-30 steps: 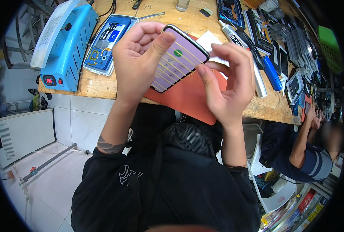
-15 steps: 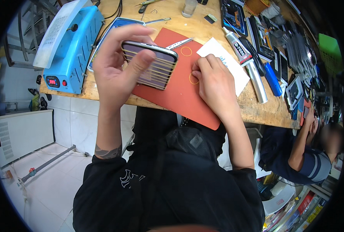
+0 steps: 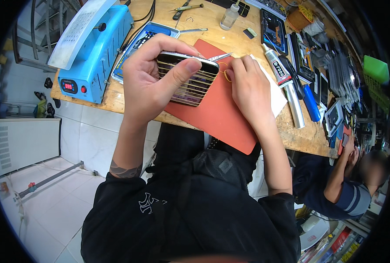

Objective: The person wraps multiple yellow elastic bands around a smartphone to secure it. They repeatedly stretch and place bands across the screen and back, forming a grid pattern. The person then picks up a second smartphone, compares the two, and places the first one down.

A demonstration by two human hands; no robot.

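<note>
My left hand [image 3: 149,79] is closed around a smartphone [image 3: 188,94], its thumb across the face. Several yellow rubber bands run side by side around the phone, which tilts above a red-brown mat [image 3: 223,120]. To the right, my right hand [image 3: 249,87] pinches a loose yellow rubber band [image 3: 226,76] between thumb and fingers. Another yellow rubber band [image 3: 222,64] lies on the mat just beyond that one. Pointed metal tweezers [image 3: 220,57] rest by the phone's far edge, partly hidden behind it.
A blue machine [image 3: 94,65] with a display stands at the left. Beyond my left hand lies a blue tray [image 3: 118,72]. A white sheet [image 3: 277,98], a glue tube [image 3: 277,65] and a blue cylinder [image 3: 310,103] are at the right. A co-worker [image 3: 344,188] sits farther right.
My right hand has lifted a rubber band off the mat and brought it farther out, nearer the phone. The phone has shifted slightly right in the view, which has itself moved.
</note>
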